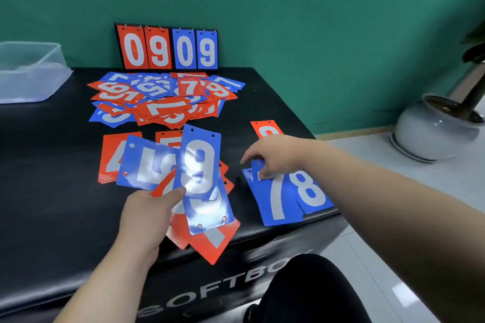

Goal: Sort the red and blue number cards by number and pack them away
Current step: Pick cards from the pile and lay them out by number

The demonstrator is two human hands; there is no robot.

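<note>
Left hand [143,214] grips cards [199,173]; tub [31,71] contents unclear.

Mixed card heap [165,97] lies at the back; blue 7 [275,196] and blue 8 [309,191] lie side by side; blue 9 [199,165] tops a held card fan [147,165].

light: bright, even | glare: blue 9 card [198,165] | edges: bowed, soft
</note>
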